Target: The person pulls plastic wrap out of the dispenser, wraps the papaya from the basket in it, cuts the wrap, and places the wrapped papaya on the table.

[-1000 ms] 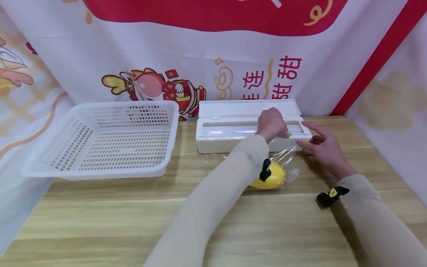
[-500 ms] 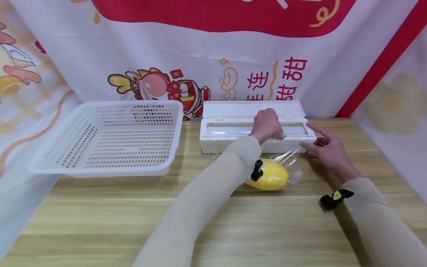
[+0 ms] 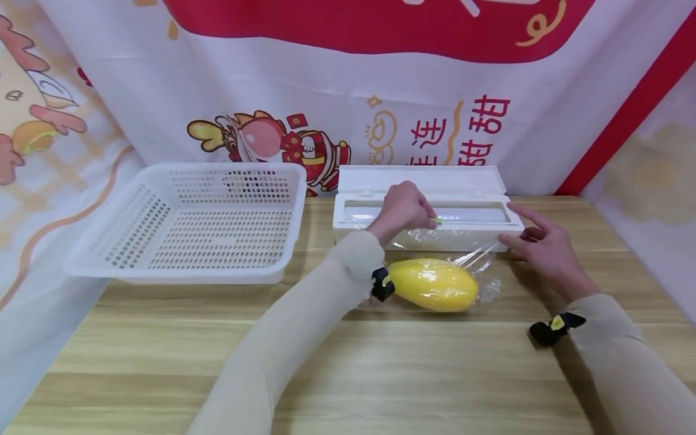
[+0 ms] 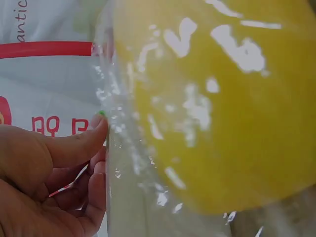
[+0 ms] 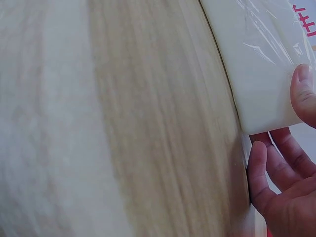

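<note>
In the head view a white cling film box [image 3: 473, 238] stands with its lid raised and a film roll [image 3: 467, 214] inside. My left hand [image 3: 405, 208] pinches a small green slide cutter [image 3: 438, 222] at the box's front edge. The right hand [image 3: 544, 248] grips the box's right end, its thumb on the front face, also seen in the right wrist view. Clear film [image 3: 484, 257] runs from the box down over a smooth yellow oval fruit [image 3: 435, 284] lying on the table. Close up in the left wrist view, glossy film covers the fruit [image 4: 222, 113].
To the left of the box sits a white perforated plastic basket [image 3: 217, 275] with nothing in it. A printed white and red cloth [image 3: 326, 72] hangs right behind both. The wooden table [image 3: 413, 368] extends toward me.
My left hand has slid leftward along the box's front edge with the green cutter, uncovering more of the yellow fruit to view. The right hand keeps its grip on the box end.
</note>
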### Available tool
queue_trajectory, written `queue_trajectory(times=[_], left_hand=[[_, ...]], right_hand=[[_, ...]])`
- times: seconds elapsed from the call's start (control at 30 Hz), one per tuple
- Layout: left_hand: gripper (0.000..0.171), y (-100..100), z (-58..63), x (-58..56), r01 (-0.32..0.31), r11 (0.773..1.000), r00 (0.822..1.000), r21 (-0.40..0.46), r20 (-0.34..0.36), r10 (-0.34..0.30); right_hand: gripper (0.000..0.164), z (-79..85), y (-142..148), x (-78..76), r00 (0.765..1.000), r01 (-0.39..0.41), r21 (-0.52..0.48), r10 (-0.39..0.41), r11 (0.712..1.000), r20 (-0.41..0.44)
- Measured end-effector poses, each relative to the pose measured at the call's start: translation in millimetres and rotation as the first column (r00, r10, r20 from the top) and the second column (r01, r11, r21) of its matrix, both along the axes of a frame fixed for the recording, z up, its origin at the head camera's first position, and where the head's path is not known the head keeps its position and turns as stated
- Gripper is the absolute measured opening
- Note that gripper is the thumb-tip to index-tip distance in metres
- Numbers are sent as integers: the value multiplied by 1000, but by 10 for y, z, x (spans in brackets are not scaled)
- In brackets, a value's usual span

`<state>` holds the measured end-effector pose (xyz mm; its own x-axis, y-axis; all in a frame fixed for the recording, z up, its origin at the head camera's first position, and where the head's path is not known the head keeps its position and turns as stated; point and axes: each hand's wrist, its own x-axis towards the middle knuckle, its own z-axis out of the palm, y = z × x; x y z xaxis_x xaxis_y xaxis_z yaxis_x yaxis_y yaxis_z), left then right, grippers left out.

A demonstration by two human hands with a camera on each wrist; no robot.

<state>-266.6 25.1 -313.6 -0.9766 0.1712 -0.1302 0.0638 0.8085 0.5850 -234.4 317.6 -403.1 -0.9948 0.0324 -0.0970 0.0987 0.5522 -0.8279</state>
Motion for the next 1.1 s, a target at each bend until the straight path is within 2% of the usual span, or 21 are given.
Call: queue_trajectory(times=[0.2, 0.4, 0.5, 0.63, 0.77, 1.1], left_hand=[[13, -114, -46, 62, -26, 997, 999, 76, -25, 28], [14, -448, -129, 133, -21, 988, 997, 152, -73, 32], [14, -648, -183, 191, -55, 977, 994, 207, -81, 73], [12, -835, -260, 253, -94, 961, 982, 260, -134, 132], [12, -920, -324, 285, -80, 960, 973, 269, -190, 134], [14, -1155, -404, 345, -147, 946, 957, 288, -200, 210]], right_hand=[[75, -9, -6, 7, 1000, 7, -11, -7, 1000, 1], [74, -15, -16, 11, 1000, 19, -11, -19, 1000, -9], [75, -16, -17, 8, 1000, 25, -12, -25, 1000, -14], [75, -14, -14, 2, 999, 26, -15, -26, 1000, -19], [76, -14, -9, -6, 999, 22, -20, -23, 1000, -24], [76, -25, -16, -16, 999, 26, -42, -27, 999, -31]])
